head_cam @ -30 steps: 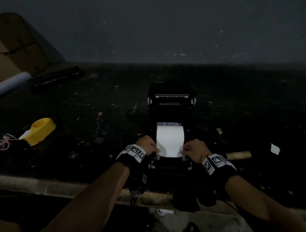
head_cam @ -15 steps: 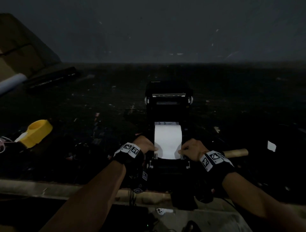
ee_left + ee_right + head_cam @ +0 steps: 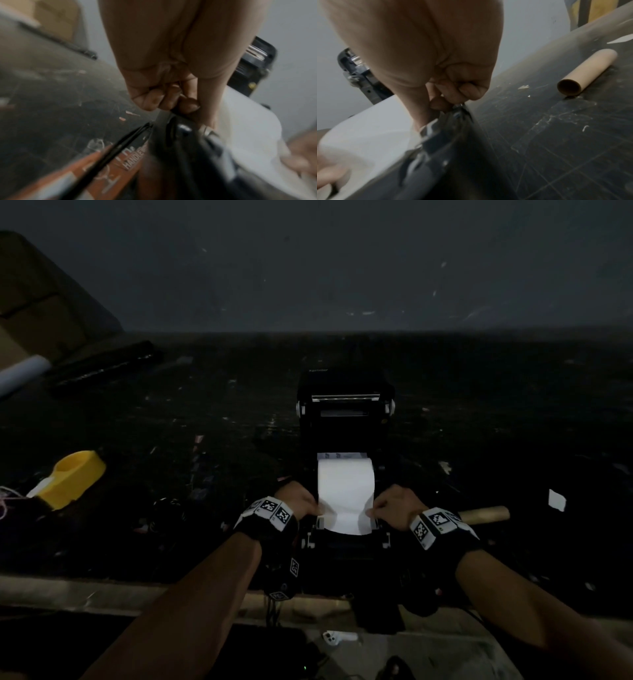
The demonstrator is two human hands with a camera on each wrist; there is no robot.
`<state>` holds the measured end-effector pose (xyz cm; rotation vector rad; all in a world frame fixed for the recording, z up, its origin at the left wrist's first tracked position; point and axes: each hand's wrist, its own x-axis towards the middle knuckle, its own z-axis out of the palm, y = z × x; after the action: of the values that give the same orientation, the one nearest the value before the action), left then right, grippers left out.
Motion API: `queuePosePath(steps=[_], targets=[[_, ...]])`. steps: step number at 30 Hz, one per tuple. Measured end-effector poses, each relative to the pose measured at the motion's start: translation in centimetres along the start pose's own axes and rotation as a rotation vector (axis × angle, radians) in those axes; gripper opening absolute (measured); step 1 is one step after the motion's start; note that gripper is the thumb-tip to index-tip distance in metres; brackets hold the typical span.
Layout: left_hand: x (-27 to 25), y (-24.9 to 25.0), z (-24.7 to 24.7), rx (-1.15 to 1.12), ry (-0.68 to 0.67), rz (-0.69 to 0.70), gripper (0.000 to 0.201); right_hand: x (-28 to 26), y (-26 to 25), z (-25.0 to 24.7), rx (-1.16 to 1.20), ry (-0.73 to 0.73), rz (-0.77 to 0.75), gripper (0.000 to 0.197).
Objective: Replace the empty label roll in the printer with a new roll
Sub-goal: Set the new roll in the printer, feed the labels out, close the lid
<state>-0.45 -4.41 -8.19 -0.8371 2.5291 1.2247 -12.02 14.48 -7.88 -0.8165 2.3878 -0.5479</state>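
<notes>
Since half a second ago, both hands have drawn the white paper slightly nearer the person; its free end now bows over the front lip of the printer [image 3: 344, 412]. Printer lid stands open and upright at the rear. Inside the open bay sits the new roll [image 3: 344, 474], its paper [image 3: 346, 508] fed forward. Left hand [image 3: 298, 501] pinches the paper's left edge, thumb [image 3: 208, 105] on top, remaining fingers curled. Right hand [image 3: 394, 506] pinches the right edge likewise, thumb [image 3: 419, 112] down at the printer's rim. Empty cardboard core [image 3: 589, 73] lies on the dark table [image 3: 171, 440], right of the printer, apart from it.
</notes>
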Motion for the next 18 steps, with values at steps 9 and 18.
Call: queuePosePath(steps=[9,18], targets=[[-0.05,-0.33,0.09,0.082,0.015,0.012,0.026,0.3,0.42,0.22,-0.003,0.04,-0.031,0.028],[0.77,0.6,-0.17,0.17,-0.069,-0.072,0.033,0.62,0.69,0.23,0.03,0.042,-0.058,0.026]])
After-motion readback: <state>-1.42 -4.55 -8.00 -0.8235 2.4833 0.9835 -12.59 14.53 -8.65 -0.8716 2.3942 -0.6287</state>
